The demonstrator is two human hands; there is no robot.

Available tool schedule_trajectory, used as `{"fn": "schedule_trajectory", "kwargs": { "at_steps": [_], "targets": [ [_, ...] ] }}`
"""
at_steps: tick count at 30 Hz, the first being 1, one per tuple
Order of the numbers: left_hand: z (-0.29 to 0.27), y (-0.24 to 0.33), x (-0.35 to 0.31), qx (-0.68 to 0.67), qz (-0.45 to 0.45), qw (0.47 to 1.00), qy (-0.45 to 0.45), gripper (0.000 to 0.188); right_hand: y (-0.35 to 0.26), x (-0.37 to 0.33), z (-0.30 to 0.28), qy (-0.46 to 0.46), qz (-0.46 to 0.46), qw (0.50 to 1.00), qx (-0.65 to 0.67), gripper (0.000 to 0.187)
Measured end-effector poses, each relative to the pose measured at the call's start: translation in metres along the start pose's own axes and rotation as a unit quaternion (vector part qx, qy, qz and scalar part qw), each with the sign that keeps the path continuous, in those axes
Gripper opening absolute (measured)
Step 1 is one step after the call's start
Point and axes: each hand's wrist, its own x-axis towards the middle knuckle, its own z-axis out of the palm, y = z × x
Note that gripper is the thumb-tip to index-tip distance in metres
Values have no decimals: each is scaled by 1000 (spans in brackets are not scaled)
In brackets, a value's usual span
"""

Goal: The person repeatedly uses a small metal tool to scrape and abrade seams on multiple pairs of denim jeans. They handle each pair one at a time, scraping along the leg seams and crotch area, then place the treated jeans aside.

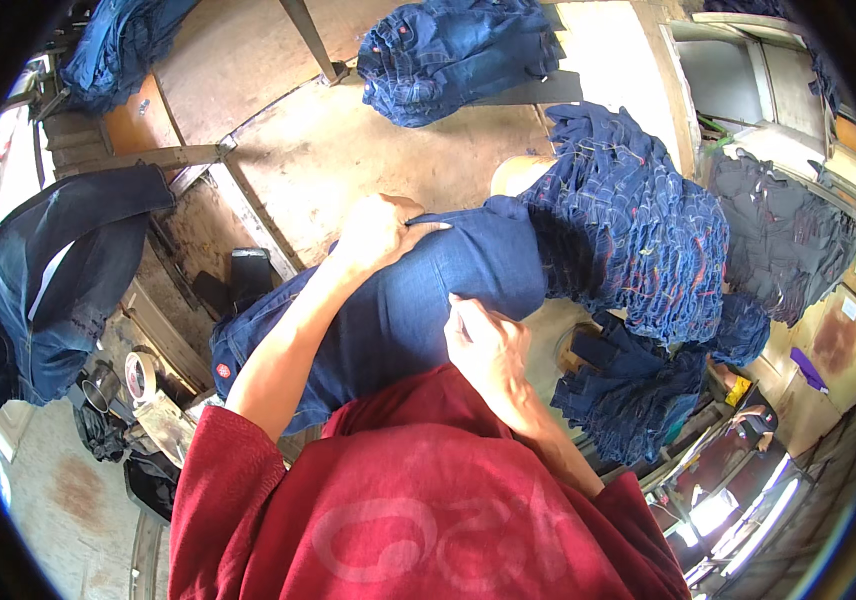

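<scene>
A pair of dark blue jeans (pixel 398 300) lies across in front of me, with a small red tag near its left end. My left hand (pixel 378 232) is at the far edge of the denim, fingers bent over it and one finger pointing right along the cloth. Nearer my body, my right hand (pixel 488 345) rests against the near side of the same jeans. Its fingers are closed in a pinch at the fabric; whether they grip cloth or some small thing inside is hidden.
A tall pile of stacked jeans (pixel 638 220) stands to the right, with black garments (pixel 783 235) beyond. More jeans (pixel 458 60) lie at the far side. On the left, dark jeans (pixel 68 270) hang over a wooden frame near a tape roll (pixel 140 376).
</scene>
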Motion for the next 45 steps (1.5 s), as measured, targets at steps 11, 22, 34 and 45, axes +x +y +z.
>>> {"fn": "schedule_trajectory", "kwargs": {
  "at_steps": [11,22,34,45],
  "targets": [
    [0,0,3,-25,13,1000,13,46,4,10,7,-8,-3,1000,-26,18],
    [-1,2,1,-20,13,1000,16,44,9,18,10,-3,-15,1000,-10,17],
    [2,0,0,-8,6,1000,-8,43,10,20,8,-5,-15,1000,-18,13],
    [-38,49,-27,17,2,995,98,39,26,-1,-26,23,138,981,136,23]
  ]
}}
